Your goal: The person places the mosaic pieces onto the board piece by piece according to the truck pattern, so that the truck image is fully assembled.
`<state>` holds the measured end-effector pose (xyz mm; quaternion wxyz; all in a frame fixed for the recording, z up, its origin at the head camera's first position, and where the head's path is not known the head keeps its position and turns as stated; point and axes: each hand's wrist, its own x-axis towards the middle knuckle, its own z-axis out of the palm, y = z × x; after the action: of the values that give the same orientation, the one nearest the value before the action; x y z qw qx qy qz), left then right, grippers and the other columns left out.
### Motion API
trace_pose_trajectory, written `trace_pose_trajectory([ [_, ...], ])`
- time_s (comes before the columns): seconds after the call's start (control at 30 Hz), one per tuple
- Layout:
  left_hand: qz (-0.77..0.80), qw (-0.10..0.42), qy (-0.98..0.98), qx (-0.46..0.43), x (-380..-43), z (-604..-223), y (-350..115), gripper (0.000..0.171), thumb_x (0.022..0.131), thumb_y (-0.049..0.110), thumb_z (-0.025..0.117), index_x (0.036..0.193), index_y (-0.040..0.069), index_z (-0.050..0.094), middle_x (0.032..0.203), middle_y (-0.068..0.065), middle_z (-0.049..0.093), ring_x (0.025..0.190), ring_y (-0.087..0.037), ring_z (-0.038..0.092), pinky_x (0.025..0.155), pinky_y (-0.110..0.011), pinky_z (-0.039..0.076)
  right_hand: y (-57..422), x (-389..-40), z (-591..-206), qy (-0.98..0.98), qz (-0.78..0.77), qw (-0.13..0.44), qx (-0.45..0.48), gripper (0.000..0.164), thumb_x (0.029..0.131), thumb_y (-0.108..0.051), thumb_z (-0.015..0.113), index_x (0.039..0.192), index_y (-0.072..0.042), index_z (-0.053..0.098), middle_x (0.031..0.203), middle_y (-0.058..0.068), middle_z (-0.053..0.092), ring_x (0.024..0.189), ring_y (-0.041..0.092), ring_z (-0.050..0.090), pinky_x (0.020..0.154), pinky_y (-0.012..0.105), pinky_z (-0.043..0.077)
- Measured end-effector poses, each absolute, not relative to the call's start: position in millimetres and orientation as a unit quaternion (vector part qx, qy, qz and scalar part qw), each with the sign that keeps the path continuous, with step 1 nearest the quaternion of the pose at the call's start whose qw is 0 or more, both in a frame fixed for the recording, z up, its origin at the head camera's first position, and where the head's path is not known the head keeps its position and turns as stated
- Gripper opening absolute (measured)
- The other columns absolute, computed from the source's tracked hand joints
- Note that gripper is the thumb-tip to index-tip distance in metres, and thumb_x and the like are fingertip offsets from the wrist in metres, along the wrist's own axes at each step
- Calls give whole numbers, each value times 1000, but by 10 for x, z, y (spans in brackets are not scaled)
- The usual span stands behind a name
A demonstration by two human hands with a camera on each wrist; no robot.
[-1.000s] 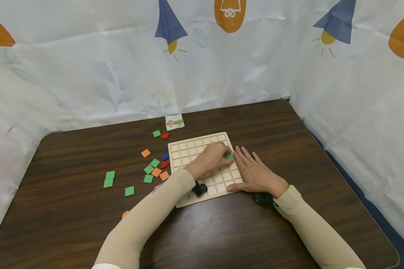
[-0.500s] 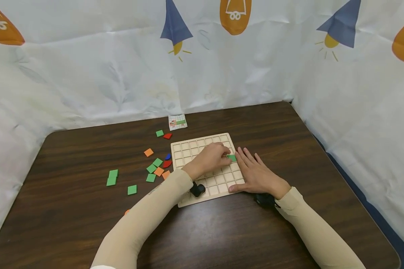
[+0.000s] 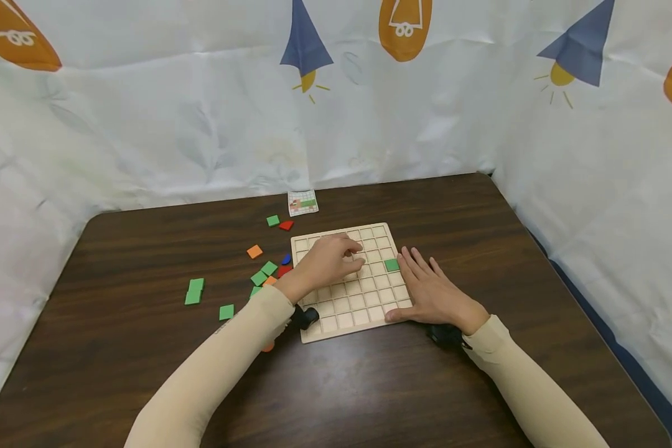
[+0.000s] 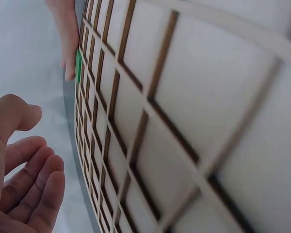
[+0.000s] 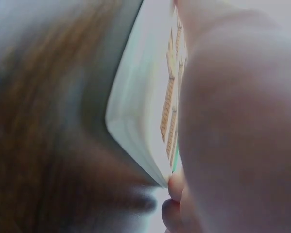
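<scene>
A pale wooden grid board (image 3: pixel 358 303) lies on the dark table. One green square tile (image 3: pixel 391 265) sits in a cell near its right edge. My left hand (image 3: pixel 326 264) hovers over the board's left half, fingers loosely bent and nothing between thumb and fingertips. In the left wrist view the fingers (image 4: pixel 51 179) curve in the air beside the grid, away from the green tile. My right hand (image 3: pixel 434 292) rests along the board's right edge with fingers spread, the thumb on the lower right corner. The right wrist view shows the board's corner (image 5: pixel 131 131) close beside that hand.
Left of the board lie loose green tiles (image 3: pixel 194 291), an orange tile (image 3: pixel 254 251), a blue piece (image 3: pixel 286 259) and red pieces (image 3: pixel 286 225). A small printed pattern card (image 3: pixel 303 203) lies at the table's back edge. White printed cloth (image 3: pixel 229 124) hangs behind.
My left hand has let go of the green tile and drawn back to the left, leaving it in the board. The right hand stays at the board's edge. The head view shifts slightly.
</scene>
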<state>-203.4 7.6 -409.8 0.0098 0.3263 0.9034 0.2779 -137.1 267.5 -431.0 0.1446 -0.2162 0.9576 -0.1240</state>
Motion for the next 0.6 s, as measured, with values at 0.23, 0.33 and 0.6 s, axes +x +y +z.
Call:
trace_pose_trajectory([
  [0.23, 306, 9, 905, 294, -1985, -4057, -220, 30, 98, 24, 70, 120, 5, 77, 111, -12, 75, 95, -21, 70, 83, -36, 59, 2650, -1352, -4319, 957, -125, 139, -219, 128, 83, -78, 66, 166, -1, 7, 175, 21, 3, 164, 40, 4, 128, 67, 12],
  [0.33, 304, -1, 909, 284, -1957, -4035, -330, 30, 98, 25, 69, 119, 5, 77, 109, -11, 75, 94, -21, 69, 82, -37, 59, 2652, -1340, -4323, 957, -126, 139, -222, 127, 83, -78, 66, 166, 0, 7, 175, 21, 3, 164, 41, 4, 128, 68, 12],
  [0.6, 307, -27, 917, 252, -1894, -3981, -670, 30, 98, 26, 69, 119, 5, 77, 107, -10, 74, 94, -26, 70, 82, -40, 59, 2661, -1346, -4319, 957, -126, 144, -218, 127, 84, -79, 64, 166, -2, 5, 175, 20, 1, 164, 39, 2, 129, 66, 10],
])
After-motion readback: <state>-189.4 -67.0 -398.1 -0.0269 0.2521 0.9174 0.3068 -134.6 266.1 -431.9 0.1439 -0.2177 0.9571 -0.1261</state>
